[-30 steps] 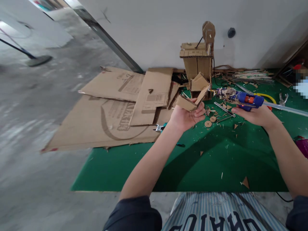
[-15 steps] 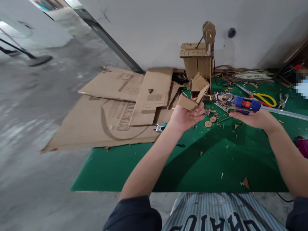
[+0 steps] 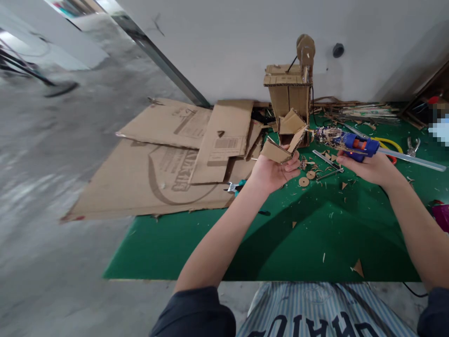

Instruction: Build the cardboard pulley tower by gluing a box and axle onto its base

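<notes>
My left hand [image 3: 271,174] holds a folded cardboard piece [image 3: 275,152] from below, its flaps standing up at angles. In my right hand [image 3: 368,168] is a blue glue gun [image 3: 361,144] with a clear glue stick [image 3: 414,159] sticking out of its back. Stringy debris clings to the front of the gun, and its tip is close to the right edge of the folded cardboard. Behind the piece stands a tall cardboard box [image 3: 288,99] with a rounded cardboard part [image 3: 306,49] on top. Two small cardboard discs [image 3: 303,181] lie between my hands.
Flat cardboard sheets [image 3: 168,178] cover the left of the green table [image 3: 210,252]. Teal-handled cutters [image 3: 235,187] lie by my left forearm. Yellow-handled scissors [image 3: 389,142], pliers [image 3: 413,146], a metal blade [image 3: 326,160] and cardboard scraps [image 3: 358,268] are at the right.
The glue gun has tilted and shifted slightly, with its back end and my right hand a little further left. The view has moved slightly. My left hand still holds the cardboard.
</notes>
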A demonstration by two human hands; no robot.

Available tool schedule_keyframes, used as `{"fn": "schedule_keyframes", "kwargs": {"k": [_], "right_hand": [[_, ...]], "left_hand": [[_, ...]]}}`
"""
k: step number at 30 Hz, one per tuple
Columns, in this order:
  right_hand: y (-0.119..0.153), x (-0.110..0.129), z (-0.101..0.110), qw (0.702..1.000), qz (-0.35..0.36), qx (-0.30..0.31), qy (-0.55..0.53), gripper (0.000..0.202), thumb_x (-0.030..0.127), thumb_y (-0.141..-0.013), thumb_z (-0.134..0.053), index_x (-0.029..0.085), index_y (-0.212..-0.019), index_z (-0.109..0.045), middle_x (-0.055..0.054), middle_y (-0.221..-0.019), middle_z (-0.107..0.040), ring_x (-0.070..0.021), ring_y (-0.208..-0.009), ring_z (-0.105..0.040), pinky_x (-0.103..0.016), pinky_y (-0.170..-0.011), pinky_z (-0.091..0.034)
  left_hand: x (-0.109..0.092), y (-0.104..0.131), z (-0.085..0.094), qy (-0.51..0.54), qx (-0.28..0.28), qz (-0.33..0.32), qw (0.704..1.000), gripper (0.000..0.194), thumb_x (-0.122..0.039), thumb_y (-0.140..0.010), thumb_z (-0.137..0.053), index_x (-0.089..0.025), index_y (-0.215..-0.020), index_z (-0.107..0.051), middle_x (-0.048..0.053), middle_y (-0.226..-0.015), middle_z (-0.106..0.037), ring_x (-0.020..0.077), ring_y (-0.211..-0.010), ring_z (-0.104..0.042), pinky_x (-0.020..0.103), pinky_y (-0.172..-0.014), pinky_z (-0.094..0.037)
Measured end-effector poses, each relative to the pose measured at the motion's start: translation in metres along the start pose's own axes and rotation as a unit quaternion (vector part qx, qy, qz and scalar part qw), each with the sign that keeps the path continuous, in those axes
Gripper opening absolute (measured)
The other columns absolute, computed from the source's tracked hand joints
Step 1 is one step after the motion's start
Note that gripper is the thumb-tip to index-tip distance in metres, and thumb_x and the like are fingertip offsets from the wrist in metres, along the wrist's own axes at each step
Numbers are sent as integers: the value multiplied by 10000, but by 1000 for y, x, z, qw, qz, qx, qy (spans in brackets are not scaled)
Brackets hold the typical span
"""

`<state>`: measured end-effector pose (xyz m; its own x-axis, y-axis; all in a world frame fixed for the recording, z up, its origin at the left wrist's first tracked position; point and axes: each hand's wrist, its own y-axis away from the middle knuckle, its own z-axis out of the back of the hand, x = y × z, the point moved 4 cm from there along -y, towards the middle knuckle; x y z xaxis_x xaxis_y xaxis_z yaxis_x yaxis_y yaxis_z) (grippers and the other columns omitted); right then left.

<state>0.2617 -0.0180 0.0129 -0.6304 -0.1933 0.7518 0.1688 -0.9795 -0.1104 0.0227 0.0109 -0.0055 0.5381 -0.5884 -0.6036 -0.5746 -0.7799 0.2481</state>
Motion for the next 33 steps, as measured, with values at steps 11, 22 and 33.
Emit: {"fn": "schedule_keyframes", "kwargs": {"k": [11, 22, 33], "right_hand": [[2, 19, -2, 998, 0, 57, -22, 459, 754, -822, -669, 298, -775, -650, -22, -618, -599, -236, -584, -575, -385, -554, -470], [7, 32, -4, 994, -25, 82, -71, 519, 757, -785, -712, 328, -1074, -745, -36, -804, -723, -244, -634, -630, -365, -510, -480], [9, 37, -5, 996, 23, 84, -12, 448, 715, -855, -668, 292, -972, -756, -10, -796, -752, -236, -675, -700, -327, -552, -517]], "left_hand": [[1, -2, 1, 1, 9, -4, 1000, 346, -241, -950, -528, -174, -612, -505, -17, -555, -415, 81, -441, -396, 197, -439, -341], [1, 0, 0, 25, -14, 2, 1000, 387, -221, -1005, -413, -165, -649, -554, -13, -575, -425, 79, -438, -392, 189, -431, -341], [-1, 1, 0, 13, -21, -2, 1000, 518, -176, -1048, -260, -156, -621, -552, -6, -551, -410, 81, -434, -409, 193, -442, -355]]}}
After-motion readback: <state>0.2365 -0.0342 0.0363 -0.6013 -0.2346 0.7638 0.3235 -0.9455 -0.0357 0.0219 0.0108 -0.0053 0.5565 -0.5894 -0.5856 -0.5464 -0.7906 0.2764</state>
